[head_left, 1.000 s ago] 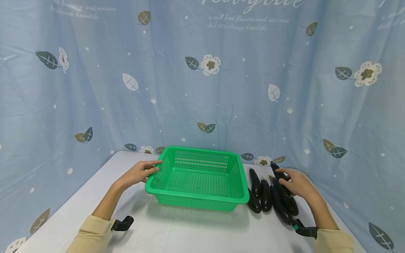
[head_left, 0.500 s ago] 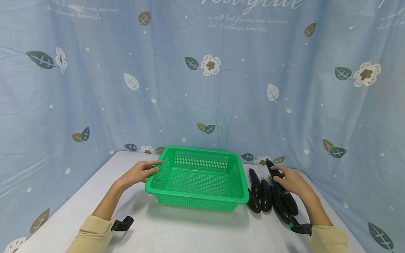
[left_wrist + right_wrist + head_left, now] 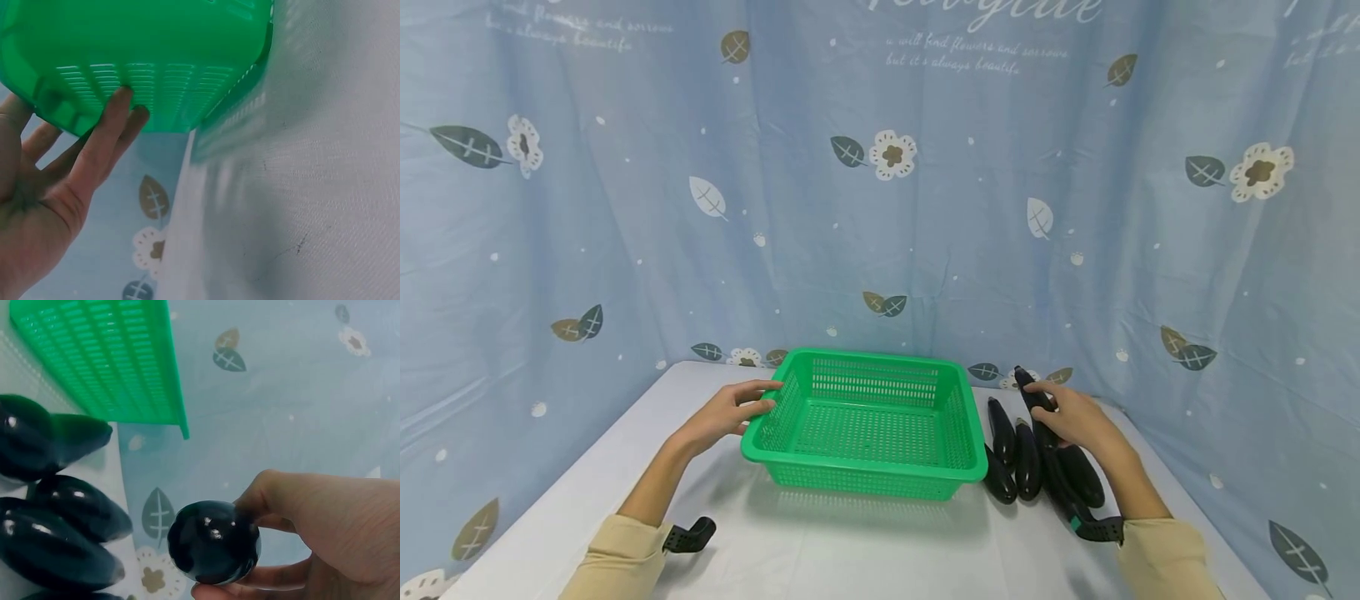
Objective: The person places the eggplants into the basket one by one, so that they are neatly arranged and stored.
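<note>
My right hand (image 3: 1081, 419) grips a dark, glossy eggplant (image 3: 1029, 392), its stem end pointing away toward the curtain. In the right wrist view the held eggplant (image 3: 214, 542) is seen end-on between thumb and fingers, apart from the others. Several more eggplants (image 3: 1002, 433) lie on the table between the basket and that hand. My left hand (image 3: 726, 412) rests at the left side of a green plastic basket (image 3: 865, 461), which has no eggplants in it. Fairly straight fingers of the left hand (image 3: 69, 169) touch the slotted outer wall in the left wrist view.
A white-covered table (image 3: 850, 558) carries everything. Behind it and along both sides hangs a blue curtain (image 3: 805, 208) printed with leaves and flowers. Black wrist straps (image 3: 691, 535) show near both sleeves.
My right hand has moved left and slightly away from me with the eggplant, shifting over the pile toward the basket. The left hand and basket have stayed in place.
</note>
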Demonstrator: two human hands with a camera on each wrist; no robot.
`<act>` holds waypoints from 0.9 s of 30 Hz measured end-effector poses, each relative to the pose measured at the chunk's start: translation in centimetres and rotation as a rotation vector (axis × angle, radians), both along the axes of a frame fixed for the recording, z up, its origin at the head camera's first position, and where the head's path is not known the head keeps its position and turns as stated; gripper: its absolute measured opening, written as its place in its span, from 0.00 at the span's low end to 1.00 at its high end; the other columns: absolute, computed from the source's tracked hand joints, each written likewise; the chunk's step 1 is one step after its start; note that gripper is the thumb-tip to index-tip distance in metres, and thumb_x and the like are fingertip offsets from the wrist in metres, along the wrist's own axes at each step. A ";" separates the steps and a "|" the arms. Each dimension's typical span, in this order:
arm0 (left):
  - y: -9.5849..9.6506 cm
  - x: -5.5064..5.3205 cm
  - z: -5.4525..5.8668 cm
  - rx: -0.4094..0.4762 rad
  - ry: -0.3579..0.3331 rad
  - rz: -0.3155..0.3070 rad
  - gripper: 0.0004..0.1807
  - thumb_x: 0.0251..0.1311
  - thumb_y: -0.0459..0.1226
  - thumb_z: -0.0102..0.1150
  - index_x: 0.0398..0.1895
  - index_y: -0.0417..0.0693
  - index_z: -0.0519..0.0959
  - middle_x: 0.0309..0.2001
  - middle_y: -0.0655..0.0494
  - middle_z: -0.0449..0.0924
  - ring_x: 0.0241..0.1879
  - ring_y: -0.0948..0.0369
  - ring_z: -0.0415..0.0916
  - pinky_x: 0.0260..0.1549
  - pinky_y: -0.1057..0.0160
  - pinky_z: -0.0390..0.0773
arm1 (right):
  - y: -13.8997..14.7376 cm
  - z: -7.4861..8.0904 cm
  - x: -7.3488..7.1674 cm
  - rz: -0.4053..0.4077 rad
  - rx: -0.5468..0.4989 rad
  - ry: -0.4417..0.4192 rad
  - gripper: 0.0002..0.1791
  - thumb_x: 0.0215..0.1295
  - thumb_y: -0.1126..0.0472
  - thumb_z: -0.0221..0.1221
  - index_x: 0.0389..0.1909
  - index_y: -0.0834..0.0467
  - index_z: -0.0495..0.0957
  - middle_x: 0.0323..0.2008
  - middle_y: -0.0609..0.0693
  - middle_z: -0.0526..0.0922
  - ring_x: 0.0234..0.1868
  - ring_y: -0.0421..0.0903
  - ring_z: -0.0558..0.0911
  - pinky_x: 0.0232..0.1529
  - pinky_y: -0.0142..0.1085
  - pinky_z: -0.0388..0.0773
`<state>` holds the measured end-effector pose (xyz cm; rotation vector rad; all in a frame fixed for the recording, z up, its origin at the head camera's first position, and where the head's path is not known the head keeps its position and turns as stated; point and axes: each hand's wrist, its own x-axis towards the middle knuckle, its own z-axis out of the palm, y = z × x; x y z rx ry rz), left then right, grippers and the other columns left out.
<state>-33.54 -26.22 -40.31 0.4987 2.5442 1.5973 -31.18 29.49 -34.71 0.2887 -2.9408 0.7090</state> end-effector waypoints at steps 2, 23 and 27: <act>0.1 0.0 -0.1 0.010 -0.007 0.006 0.32 0.66 0.51 0.58 0.72 0.53 0.66 0.73 0.39 0.59 0.64 0.40 0.71 0.44 0.51 0.85 | -0.2 0.2 0.0 0.003 -0.005 -0.002 0.26 0.69 0.59 0.54 0.67 0.59 0.69 0.43 0.68 0.80 0.18 0.42 0.81 0.20 0.38 0.82; 0.3 0.3 -0.2 0.027 -0.025 0.043 0.32 0.66 0.50 0.59 0.71 0.55 0.67 0.72 0.39 0.61 0.62 0.43 0.73 0.43 0.52 0.85 | -2.9 1.1 -0.8 0.051 0.007 0.045 0.24 0.69 0.59 0.54 0.66 0.57 0.70 0.34 0.59 0.82 0.14 0.46 0.80 0.18 0.37 0.77; 0.3 0.3 -0.2 0.025 -0.023 0.045 0.32 0.65 0.51 0.60 0.71 0.55 0.67 0.72 0.39 0.61 0.63 0.43 0.72 0.44 0.52 0.85 | -3.4 1.3 -0.9 0.063 0.011 0.046 0.24 0.69 0.59 0.54 0.66 0.58 0.70 0.28 0.55 0.79 0.14 0.49 0.79 0.16 0.37 0.75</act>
